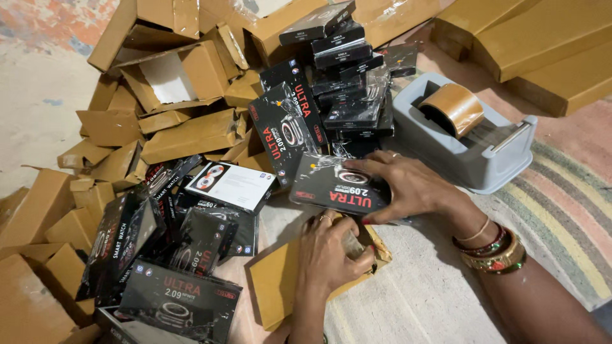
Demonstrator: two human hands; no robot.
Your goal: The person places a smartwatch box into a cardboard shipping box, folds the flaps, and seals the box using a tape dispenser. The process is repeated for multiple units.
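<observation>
overhead, the right hand grips a black shrink-wrapped watch box over an open brown carton — the left hand pins the carton's flap. likely risk: the glossy wrap slips, or the box snags the carton's mouth — heaped boxes crowd close.

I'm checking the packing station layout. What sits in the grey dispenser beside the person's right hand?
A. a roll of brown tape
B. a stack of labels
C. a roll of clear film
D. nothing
A: a brown tape roll sits in the grey dispenser, just beyond the right hand.
</observation>
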